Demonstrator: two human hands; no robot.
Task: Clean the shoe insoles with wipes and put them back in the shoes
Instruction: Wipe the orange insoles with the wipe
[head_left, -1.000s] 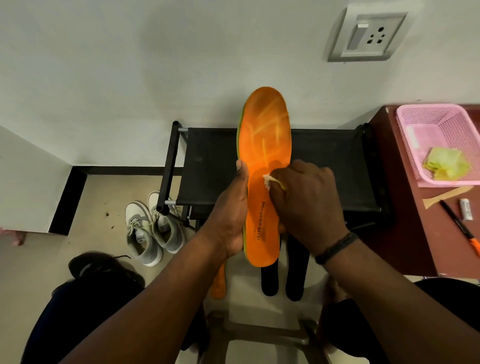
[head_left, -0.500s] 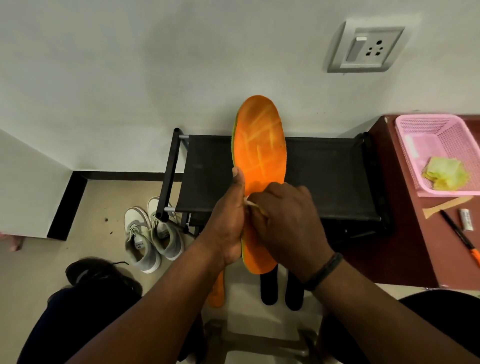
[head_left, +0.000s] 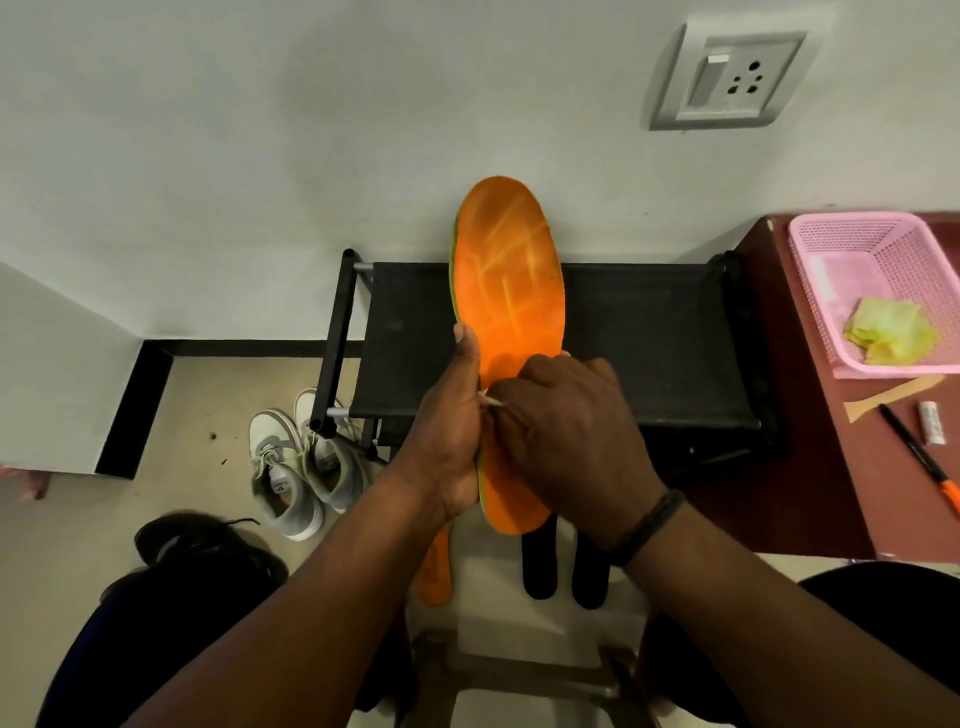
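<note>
My left hand (head_left: 451, 436) grips an orange insole (head_left: 509, 291) by its left edge and holds it upright in front of me, toe end up. My right hand (head_left: 566, 431) lies across the insole's middle with its fingers curled round a pale wipe (head_left: 491, 399); only a corner of the wipe shows between the hands. The insole's upper half has lighter wet streaks. A second orange insole (head_left: 435, 571) and two black insoles (head_left: 540, 566) lie on the floor below my hands. A pair of grey and white sneakers (head_left: 301, 462) stands on the floor at the left.
A black fabric shoe rack (head_left: 649, 343) stands against the wall behind the insole. A brown table (head_left: 810, 467) at the right carries a pink basket (head_left: 852, 249) with a yellow-green cloth (head_left: 891, 330), a pen (head_left: 919, 457) and a small tube. A black shoe (head_left: 197, 535) lies at lower left.
My right hand with the wipe has slid down and left along the insole, toward my left hand. The insole stays upright in my left hand.
</note>
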